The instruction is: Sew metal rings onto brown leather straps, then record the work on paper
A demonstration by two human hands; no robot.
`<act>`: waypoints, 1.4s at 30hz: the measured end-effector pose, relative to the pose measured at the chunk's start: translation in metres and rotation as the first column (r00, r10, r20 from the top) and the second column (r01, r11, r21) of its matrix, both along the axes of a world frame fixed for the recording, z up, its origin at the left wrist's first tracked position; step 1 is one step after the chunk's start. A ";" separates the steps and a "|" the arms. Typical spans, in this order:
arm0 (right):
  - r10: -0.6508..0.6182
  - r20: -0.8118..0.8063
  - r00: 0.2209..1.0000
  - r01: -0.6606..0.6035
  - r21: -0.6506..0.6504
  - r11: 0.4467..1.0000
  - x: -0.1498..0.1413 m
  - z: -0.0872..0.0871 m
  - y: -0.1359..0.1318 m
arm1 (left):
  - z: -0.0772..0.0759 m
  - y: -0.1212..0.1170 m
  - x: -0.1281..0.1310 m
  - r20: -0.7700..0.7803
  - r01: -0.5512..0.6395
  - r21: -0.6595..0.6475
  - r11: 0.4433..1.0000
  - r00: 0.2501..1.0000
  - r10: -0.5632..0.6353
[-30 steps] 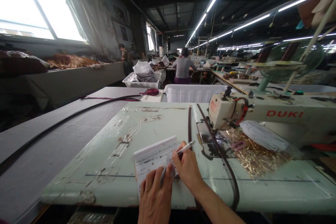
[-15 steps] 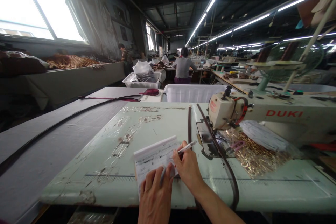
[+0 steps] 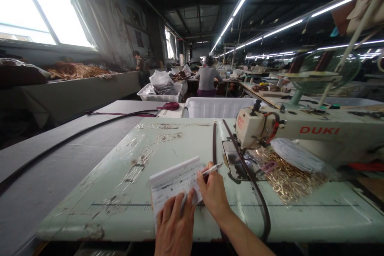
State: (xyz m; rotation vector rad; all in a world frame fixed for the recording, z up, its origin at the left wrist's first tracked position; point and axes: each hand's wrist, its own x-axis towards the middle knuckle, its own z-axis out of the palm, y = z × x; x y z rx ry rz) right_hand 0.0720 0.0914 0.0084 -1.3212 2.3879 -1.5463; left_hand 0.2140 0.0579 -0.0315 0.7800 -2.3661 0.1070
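Note:
A small white notepad [image 3: 177,174] with handwriting lies tilted on the pale green sewing table [image 3: 120,160]. My left hand [image 3: 176,220] rests flat on its lower part, fingers stretched out and slightly spread. In my right hand [image 3: 214,192] a white pen [image 3: 212,169] is pinched, at the notepad's right edge; its tip is hidden by my fingers. Just beyond my right hand, a short dark strap [image 3: 214,142] lies on the table. A longer dark strap [image 3: 253,184] passes by the sewing machine's needle area and bends over the front edge.
The sewing machine [image 3: 300,126] stands on the right, with a clear bag of gold metal hardware [image 3: 288,180] beside it. White plastic bins [image 3: 220,106] are behind the table. On the left grey table [image 3: 75,156] lies a long black strip [image 3: 60,148]. Farther back a person [image 3: 207,78] sits.
The view has shifted slightly, so the scene sits a little farther left. My right hand still holds the pen at the notepad's edge, and my left hand stays on the paper.

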 end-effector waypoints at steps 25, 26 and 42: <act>-0.004 0.063 0.998 0.005 -0.012 1.000 0.000 0.003 0.000 | -0.001 0.000 0.000 0.011 -0.005 -0.027 1.000 1.000 0.005; -0.006 0.069 0.998 0.006 -0.014 1.000 0.000 0.003 0.001 | -0.002 0.000 0.000 0.006 -0.004 -0.022 1.000 1.000 0.004; 0.014 0.061 0.998 -0.014 0.000 1.000 0.000 0.003 0.001 | 0.000 0.000 0.000 0.001 -0.014 -0.040 0.999 1.000 0.014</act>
